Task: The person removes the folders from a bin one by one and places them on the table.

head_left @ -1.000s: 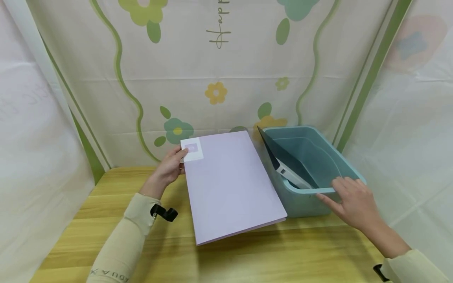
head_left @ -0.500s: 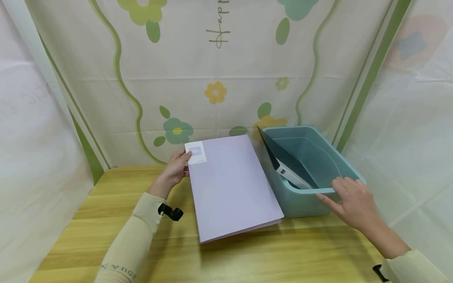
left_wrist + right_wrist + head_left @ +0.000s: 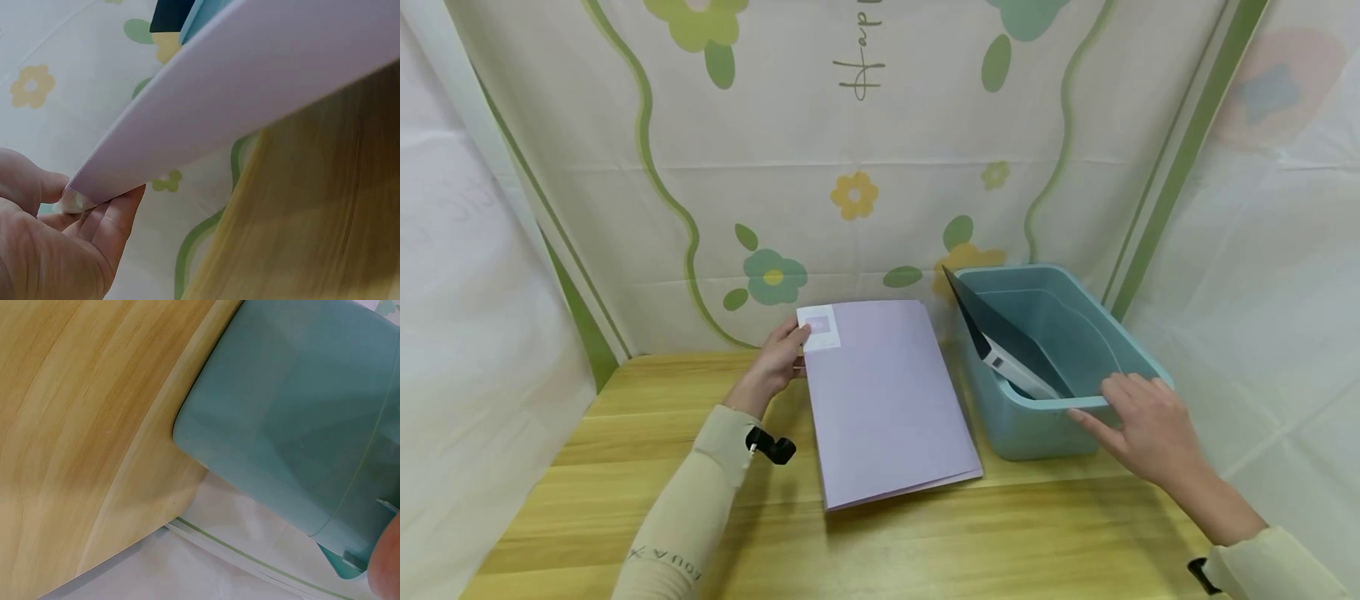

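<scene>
A light purple folder (image 3: pixel 887 400) with a white corner label (image 3: pixel 820 327) is held tilted over the table in the head view. My left hand (image 3: pixel 777 362) pinches its left edge near the far corner, thumb on the label and fingers beneath. The left wrist view shows this left hand (image 3: pixel 69 244) gripping the folder (image 3: pixel 206 106) at one end. On the right, a blue-green plastic bin (image 3: pixel 1037 433) stands with my right hand (image 3: pixel 1150 429) gripping its near rim, fingers over the edge and thumb outside. In the right wrist view only a bit of that hand shows.
Leaning in the bin's left side is a dark flat item (image 3: pixel 973 312) with a white edge piece (image 3: pixel 1022 372); its kind is unclear. The wooden table (image 3: pixel 625 467) ends at a flower-printed curtain (image 3: pixel 850 133) behind, with curtains at both sides.
My left hand has moved the purple folder slightly right and lower, and its near right corner has swung left, away from the bin. The right hand stays on the rim.
</scene>
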### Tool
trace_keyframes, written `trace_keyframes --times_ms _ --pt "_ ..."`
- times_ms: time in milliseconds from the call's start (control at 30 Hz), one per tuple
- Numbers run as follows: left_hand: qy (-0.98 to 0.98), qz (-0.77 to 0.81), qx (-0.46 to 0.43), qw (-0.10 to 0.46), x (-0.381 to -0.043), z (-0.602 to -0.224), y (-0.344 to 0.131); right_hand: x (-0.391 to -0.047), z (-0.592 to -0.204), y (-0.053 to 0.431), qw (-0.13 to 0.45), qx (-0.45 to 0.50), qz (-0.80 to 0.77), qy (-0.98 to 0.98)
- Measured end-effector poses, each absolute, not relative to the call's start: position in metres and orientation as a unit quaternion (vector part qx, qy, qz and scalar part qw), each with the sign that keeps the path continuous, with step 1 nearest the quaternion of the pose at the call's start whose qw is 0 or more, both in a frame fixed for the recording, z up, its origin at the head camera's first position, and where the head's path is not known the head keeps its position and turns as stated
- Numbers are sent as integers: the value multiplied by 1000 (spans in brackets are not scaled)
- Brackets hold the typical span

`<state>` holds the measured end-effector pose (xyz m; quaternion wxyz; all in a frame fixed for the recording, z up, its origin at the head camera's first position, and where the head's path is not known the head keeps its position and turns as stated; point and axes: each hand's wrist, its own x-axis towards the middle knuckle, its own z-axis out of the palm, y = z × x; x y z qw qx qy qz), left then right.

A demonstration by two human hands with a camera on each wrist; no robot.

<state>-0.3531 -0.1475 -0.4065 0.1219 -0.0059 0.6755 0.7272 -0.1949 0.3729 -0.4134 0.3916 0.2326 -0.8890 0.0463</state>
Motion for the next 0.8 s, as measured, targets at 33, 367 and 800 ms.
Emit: trace_keyframes --times_ms 33,367,800 --pt "675 727 -8 122 -354 -408 -147 -195 -414 373 394 233 45 -888" --pt "685 718 -23 122 -360 -416 -140 -195 -413 372 388 233 42 -891" --pt "699 705 -31 120 -365 -425 -134 -194 -413 374 374 228 43 -898"
